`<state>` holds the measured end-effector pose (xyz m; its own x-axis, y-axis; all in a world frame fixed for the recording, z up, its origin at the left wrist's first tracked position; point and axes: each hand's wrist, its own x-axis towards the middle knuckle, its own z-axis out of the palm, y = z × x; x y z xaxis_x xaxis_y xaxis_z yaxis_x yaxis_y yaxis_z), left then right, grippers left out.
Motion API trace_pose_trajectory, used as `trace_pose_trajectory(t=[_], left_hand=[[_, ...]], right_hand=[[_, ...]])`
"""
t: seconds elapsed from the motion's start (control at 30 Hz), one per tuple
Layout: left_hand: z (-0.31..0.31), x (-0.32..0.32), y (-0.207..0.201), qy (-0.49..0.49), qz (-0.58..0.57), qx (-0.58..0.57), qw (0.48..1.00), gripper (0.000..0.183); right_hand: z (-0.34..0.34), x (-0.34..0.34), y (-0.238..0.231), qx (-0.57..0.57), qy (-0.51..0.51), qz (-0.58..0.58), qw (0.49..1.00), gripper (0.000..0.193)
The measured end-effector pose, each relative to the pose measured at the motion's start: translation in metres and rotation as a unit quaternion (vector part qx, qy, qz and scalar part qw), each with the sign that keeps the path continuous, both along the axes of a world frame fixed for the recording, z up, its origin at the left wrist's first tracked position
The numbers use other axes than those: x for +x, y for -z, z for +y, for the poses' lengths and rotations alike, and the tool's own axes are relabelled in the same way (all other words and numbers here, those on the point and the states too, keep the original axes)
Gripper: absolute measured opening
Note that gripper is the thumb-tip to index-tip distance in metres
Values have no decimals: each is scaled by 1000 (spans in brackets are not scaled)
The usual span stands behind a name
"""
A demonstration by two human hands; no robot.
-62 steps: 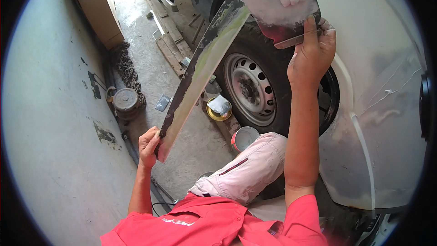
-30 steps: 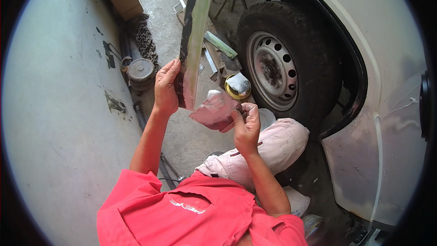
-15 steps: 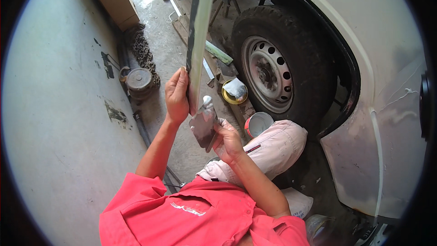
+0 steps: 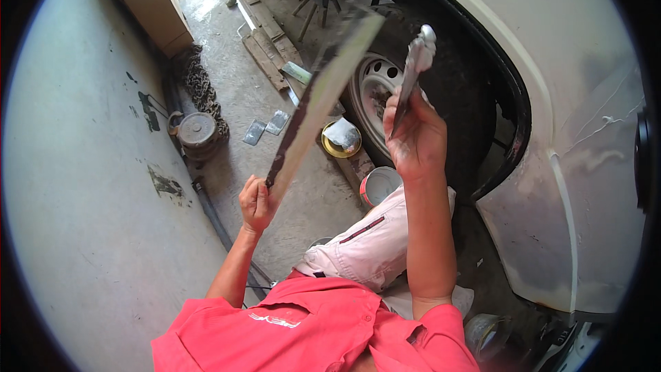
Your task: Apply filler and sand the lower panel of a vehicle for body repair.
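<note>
My left hand (image 4: 255, 205) is closed on the lower end of a long, flat, pale strip (image 4: 318, 107) with a dark edge. The strip slants up and to the right, its far end blurred. Up in front of the wheel, my right hand (image 4: 420, 138) grips a dark flat putty spreader (image 4: 407, 93), seen nearly edge-on. A lump of whitish-grey putty (image 4: 424, 43) sits on the spreader's upper end, apart from the strip.
A pale vehicle body (image 4: 592, 213) and its wheel (image 4: 372, 89) stand to the right. Below are an open tin (image 4: 382, 184) and a yellow lid (image 4: 333, 149) with a whitish piece on it. Two small grey plates (image 4: 255, 131), a chain (image 4: 201, 89) and a round metal object (image 4: 197, 129) lie near the left wall (image 4: 89, 186).
My right hand has lifted the spreader up and right, away from the strip's lower end. My left hand has moved down and slightly left, and the strip now leans further right.
</note>
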<state>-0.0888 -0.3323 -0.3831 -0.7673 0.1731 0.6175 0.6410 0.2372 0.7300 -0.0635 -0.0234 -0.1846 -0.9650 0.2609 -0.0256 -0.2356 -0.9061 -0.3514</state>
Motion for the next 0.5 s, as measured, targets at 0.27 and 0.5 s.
trace_pose_trajectory(t=[0.27,0.5], left_hand=[[-6,-27,60,-40,-158,-14,987,41],[33,-106,99,-28,-122,-89,988,36]], right_hand=[[-7,36,85,40,-35,-19,998,33],[-27,59,117,88,-21,-144,986,23]])
